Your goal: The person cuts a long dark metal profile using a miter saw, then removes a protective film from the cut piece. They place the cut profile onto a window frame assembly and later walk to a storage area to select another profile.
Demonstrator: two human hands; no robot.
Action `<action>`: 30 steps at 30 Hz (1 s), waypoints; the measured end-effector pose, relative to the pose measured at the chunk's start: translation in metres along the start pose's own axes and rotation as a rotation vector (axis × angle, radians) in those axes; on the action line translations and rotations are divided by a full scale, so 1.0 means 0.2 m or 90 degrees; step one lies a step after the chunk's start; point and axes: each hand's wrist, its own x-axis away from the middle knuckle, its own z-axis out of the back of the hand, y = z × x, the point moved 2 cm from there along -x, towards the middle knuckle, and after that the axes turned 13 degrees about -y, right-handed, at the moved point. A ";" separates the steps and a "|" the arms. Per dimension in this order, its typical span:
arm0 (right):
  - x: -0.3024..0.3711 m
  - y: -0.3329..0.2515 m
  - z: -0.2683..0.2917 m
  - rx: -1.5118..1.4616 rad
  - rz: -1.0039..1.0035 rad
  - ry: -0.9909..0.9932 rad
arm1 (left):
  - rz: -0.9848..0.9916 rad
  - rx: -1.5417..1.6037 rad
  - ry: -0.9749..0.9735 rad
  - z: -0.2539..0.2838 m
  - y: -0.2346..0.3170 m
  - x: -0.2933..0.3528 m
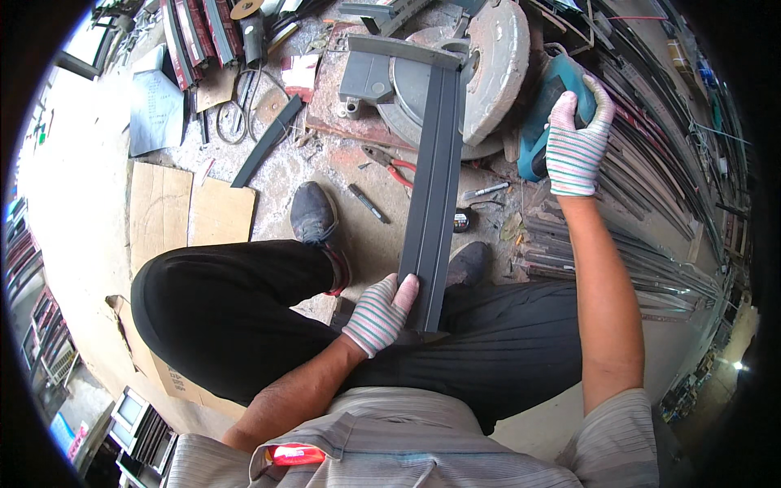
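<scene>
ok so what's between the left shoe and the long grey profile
A dark pen lies on the floor between the left shoe and the grey profile, as seen in the head view.

Has a pale, dusty concrete floor (89, 236), strewn with fine debris toward the upper middle and partly covered by flat tan cardboard sheets (159, 207) at the left. Is crowded along the right with long, thin dark and grey bars (651, 175), bunched in dense rows, and at the lower left holds pale and dark rectangular frames (145, 431), stacked close together. Brightens to near-white glare at the upper left, dims at the lower right edge, and shows a small, bright white light (739, 365) there.
</scene>
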 end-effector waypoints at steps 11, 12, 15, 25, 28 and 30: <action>0.04 0.04 -0.04 -0.056 0.037 -0.005 | 0.024 0.008 -0.033 0.01 0.01 0.00; 0.04 0.04 -0.04 -0.061 0.032 -0.008 | 0.022 -0.001 -0.030 0.01 0.02 0.00; 0.06 0.03 -0.04 -0.065 0.023 -0.015 | 0.013 -0.015 -0.023 0.02 0.06 0.01; 0.10 0.07 -0.05 -0.038 0.027 -0.027 | -0.002 0.018 -0.036 0.00 0.02 0.01; 0.10 0.07 -0.05 -0.036 0.025 -0.026 | -0.003 0.028 -0.037 0.00 0.01 0.00; 0.10 0.06 -0.06 -0.043 0.022 -0.027 | -0.001 0.030 -0.036 0.00 0.02 0.00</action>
